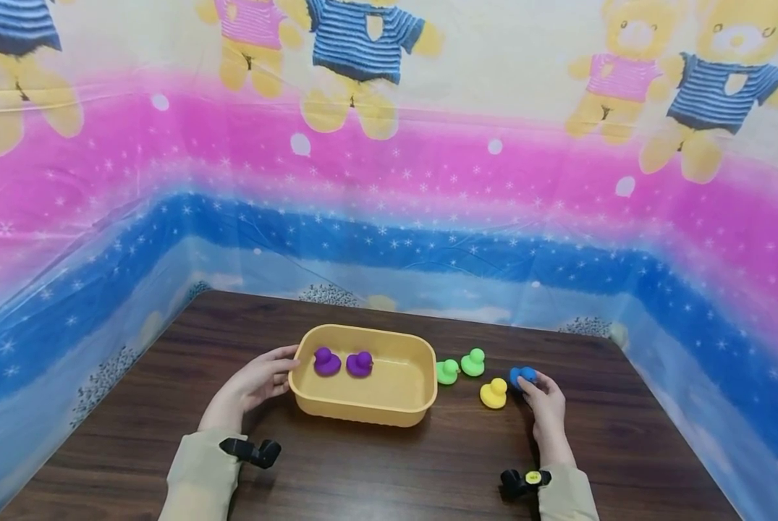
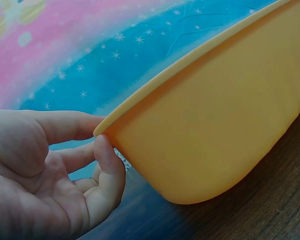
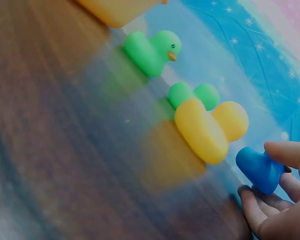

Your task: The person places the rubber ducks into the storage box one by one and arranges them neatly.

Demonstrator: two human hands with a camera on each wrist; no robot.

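At the left end of a yellow plastic basin [image 1: 362,414], my left hand [image 1: 258,382] grips the rim; in the left wrist view its fingertips [image 2: 109,147] meet right at the rim's corner. Inside the basin two purple toy ducks [image 1: 326,363] sit side by side on the left. My right hand [image 1: 548,405] holds a blue toy duck [image 3: 260,170] between thumb and fingers, close over the table. Just left of it stands a yellow toy duck [image 1: 493,394], nearest to the right hand. Both wrists carry black straps.
Two green toy ducks [image 1: 472,362] stand on the dark wooden table [image 1: 362,477], between the basin and the yellow duck; one is right beside the basin's right end. A printed cloth [image 1: 428,195] with bears and snowflakes encloses the table's back and sides.
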